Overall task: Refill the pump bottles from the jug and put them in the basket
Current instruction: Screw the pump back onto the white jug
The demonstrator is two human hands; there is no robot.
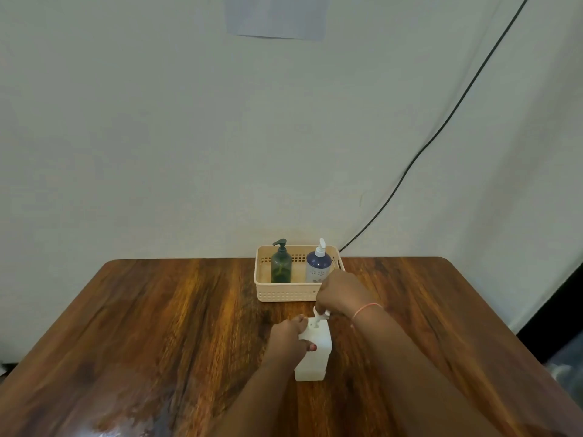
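A square white plastic bottle [314,353], matte and blocky with rounded shoulders, stands upright on the table [157,326] near the front middle. The left hand [288,340] is wrapped around its upper left side, thumb across the near face, fingers curled over the top edge. The right hand [339,294] is closed in a pinch on the white pump head [320,313] at the bottle's top; whether the pump is seated I cannot tell. A thin pink band [366,309] circles that wrist. Just beyond, against the wall, a cream plastic basket [285,293] with perforated sides holds two upright bottles: a translucent dark green one [281,268] with a dark pump on the left, and a dark blue one [318,266] with a white pump on the right. The tabletop is glossy brown wood grain with rounded corners. The wall [157,137] is plain pale, crossed by a black cable [441,127], with a sheet of paper [276,15] stuck high up.
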